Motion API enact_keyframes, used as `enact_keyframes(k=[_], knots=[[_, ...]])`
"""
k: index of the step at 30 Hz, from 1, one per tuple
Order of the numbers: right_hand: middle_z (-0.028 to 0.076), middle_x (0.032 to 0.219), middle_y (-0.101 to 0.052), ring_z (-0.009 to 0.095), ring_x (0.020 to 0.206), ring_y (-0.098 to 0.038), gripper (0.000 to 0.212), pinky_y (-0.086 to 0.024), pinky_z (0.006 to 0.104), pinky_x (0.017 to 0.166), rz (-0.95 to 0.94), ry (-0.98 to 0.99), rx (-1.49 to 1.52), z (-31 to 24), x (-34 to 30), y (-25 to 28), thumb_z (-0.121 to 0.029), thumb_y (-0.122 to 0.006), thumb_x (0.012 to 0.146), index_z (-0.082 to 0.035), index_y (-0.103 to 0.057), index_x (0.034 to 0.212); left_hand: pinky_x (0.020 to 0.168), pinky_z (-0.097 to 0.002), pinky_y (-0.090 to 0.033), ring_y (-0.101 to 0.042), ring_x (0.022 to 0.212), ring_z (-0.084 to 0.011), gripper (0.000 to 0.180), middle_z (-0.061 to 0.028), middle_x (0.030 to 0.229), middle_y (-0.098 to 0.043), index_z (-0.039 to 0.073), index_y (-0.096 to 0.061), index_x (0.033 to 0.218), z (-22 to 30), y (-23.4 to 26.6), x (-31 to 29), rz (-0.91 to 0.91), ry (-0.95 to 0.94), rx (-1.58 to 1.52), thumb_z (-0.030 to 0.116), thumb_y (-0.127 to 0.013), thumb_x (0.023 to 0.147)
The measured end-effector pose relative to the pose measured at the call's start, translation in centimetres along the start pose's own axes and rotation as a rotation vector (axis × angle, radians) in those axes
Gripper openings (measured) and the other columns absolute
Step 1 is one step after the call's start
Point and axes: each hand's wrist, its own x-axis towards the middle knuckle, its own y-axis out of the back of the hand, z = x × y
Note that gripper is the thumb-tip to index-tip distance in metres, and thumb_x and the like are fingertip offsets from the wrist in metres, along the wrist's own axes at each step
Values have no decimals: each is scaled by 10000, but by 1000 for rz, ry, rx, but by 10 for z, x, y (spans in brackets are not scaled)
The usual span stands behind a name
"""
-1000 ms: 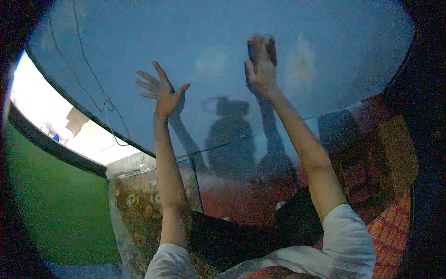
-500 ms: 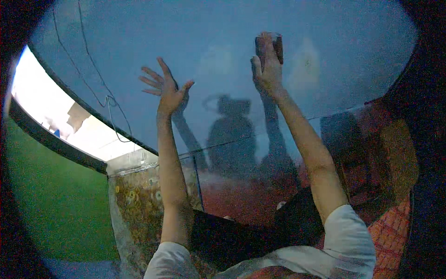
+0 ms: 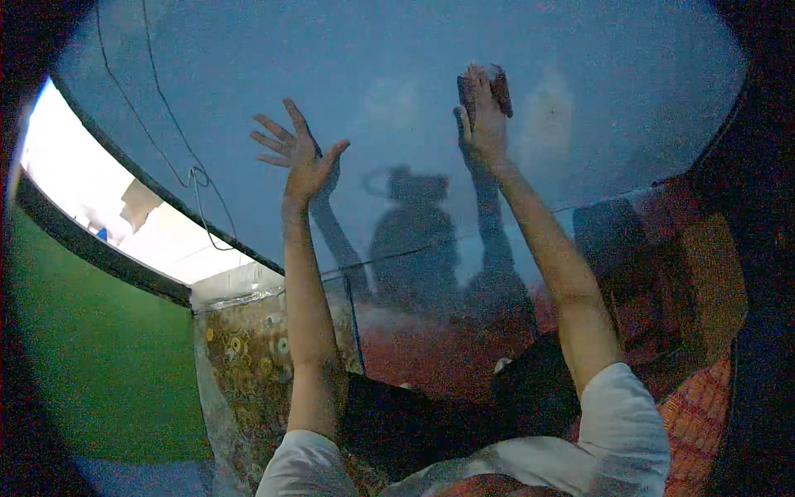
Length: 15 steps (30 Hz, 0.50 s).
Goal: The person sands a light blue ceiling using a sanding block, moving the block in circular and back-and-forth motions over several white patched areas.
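Note:
My right hand (image 3: 487, 132) is raised to the blue wall (image 3: 414, 74), with its fingers stretched upward and the thumb apart. It presses a thin dark brown pad (image 3: 502, 91) flat on the wall; the pad's edges show on both sides of the fingers, its middle is hidden beneath them, and its exact kind is unclear. To the left, my left hand (image 3: 305, 157) is up at the wall, open, fingers spread wide and nothing in it. Its shadow falls close beside it; whether its palm touches the wall I cannot tell.
Two thin wires (image 3: 195, 176) hang down the wall at the left. Beyond them is a bright opening (image 3: 149, 215) with a dark frame, over a green surface (image 3: 108, 348). A patterned panel (image 3: 240, 348) stands below, and a red patterned cloth (image 3: 700, 422) lies at lower right.
My right hand has shifted slightly right and down along the wall with the dark brown pad, whose right edge now looks more bent. My left hand has barely moved.

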Motion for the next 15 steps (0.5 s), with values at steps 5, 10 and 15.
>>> enact_keyframes(k=[5,10,15], knots=[[194,1544,-283,425,1360,-354,634,-339,489,1087,-12,41,-147,3,-24,-10,-212,-500,955,-73,-248,1519,867,-829,141,343,1276,-611,1282,-336,1453,358,226,128,1539,-7,-8,2,39,-53,10,708,-709,695],[195,1555,-258,421,1378,-330,664,-325,486,1097,24,62,-74,-4,20,8,-190,-512,950,-71,-209,1529,864,-829,144,340,1270,-622,1286,-344,1453,352,225,127,1539,-6,-3,-1,19,-14,7,702,-715,692],[223,1557,-230,424,1402,-288,690,-296,504,1111,34,2,49,0,2,-6,-194,-522,948,-69,-179,1534,868,-829,137,337,1272,-621,1286,-340,1454,354,234,136,1536,-4,-6,0,-4,-19,-18,698,-717,694]])
